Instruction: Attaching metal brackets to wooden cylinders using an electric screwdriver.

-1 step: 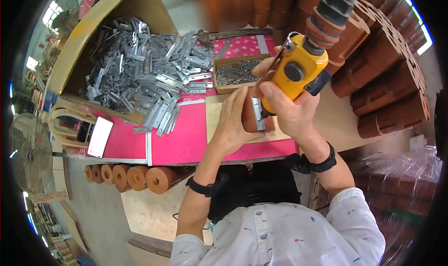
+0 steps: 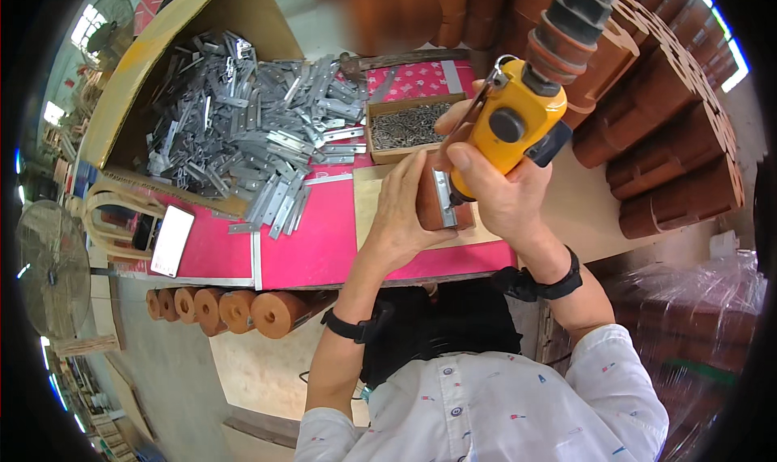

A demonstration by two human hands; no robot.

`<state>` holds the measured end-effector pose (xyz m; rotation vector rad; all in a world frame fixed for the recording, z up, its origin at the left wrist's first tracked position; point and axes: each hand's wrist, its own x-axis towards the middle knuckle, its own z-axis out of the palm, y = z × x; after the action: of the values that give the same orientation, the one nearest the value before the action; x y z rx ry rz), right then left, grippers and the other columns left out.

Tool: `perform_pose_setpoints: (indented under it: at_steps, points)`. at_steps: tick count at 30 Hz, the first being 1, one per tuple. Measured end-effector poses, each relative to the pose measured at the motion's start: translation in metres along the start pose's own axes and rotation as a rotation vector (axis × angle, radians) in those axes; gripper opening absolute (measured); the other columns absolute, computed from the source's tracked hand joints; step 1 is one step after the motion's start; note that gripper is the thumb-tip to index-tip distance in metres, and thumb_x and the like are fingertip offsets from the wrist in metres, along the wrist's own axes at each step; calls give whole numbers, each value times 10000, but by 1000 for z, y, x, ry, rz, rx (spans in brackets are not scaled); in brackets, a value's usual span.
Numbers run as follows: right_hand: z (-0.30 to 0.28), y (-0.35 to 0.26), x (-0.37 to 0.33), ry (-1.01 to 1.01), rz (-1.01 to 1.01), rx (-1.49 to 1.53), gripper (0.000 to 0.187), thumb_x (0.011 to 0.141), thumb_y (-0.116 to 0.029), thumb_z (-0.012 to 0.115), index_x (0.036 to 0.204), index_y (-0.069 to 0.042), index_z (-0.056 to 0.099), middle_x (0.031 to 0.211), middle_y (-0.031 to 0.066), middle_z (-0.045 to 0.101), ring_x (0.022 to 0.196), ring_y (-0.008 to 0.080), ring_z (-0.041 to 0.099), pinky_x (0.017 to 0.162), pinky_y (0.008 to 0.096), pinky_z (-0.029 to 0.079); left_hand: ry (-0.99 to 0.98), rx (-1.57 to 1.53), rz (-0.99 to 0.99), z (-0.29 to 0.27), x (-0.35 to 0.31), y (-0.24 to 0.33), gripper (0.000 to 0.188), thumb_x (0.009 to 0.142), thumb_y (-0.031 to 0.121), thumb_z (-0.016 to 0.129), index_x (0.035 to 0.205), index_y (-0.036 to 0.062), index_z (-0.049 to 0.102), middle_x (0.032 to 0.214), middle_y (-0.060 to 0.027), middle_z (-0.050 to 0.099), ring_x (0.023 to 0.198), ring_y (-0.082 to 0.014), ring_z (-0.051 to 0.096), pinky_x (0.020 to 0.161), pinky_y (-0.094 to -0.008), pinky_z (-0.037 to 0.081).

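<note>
My right hand (image 2: 511,193) is wrapped round a yellow electric screwdriver (image 2: 518,120), which hangs from a dark ribbed hose (image 2: 571,25). Its tip points down at the lower part of a slim metal plate (image 2: 442,188). That plate lies along a reddish-brown wooden piece (image 2: 428,206), which rests on a pale board (image 2: 368,188). From the left, my left hand (image 2: 396,212) grips the wooden piece, fingers along its far side and thumb at its near end. Whether a screw sits under the tip is hidden.
Beyond the work stands a shallow box (image 2: 396,156) of small screws. Loose metal plates (image 2: 267,126) spill from a cardboard box (image 2: 113,114) onto the pink tabletop (image 2: 312,235). A phone (image 2: 172,239) lies at left. Stacked brown cylinders (image 2: 655,130) stand at right.
</note>
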<state>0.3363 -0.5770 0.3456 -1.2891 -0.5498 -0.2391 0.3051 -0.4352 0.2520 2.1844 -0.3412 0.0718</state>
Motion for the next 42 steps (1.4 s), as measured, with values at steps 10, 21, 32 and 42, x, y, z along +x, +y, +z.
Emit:
perform_pose_setpoints:
  at_steps: [10,21,32,42]
  points:
    - [-7,10,0,-33,-56,-74,521,839,3,651,1287,14,385,893,83,587,764,143,609,720,276,507,23,-40,63,5,7,-5,1181,523,244,899,1468,38,220,1458,-178,309,1342,-353,311,1115,-454,296]
    - [1,3,-3,-53,113,-29,412,788,-73,742,1137,-21,530,988,27,596,862,114,576,772,265,481,-4,-48,35,0,7,2,1168,546,222,896,1473,74,202,1450,-176,298,1343,-350,312,1120,-440,304]
    - [-37,-38,-6,-17,-39,-117,483,766,-112,763,1171,8,530,912,55,650,806,92,596,738,266,503,-14,-279,-209,-26,4,-7,969,637,256,847,1444,80,339,1496,-169,266,1390,-296,280,1118,-425,286]
    - [-87,-34,-40,37,22,-225,536,763,-125,770,1213,17,518,944,57,664,844,92,611,764,268,510,-391,797,171,2,47,78,822,602,388,815,1321,111,529,1381,-171,410,1323,-368,315,1062,-499,275]
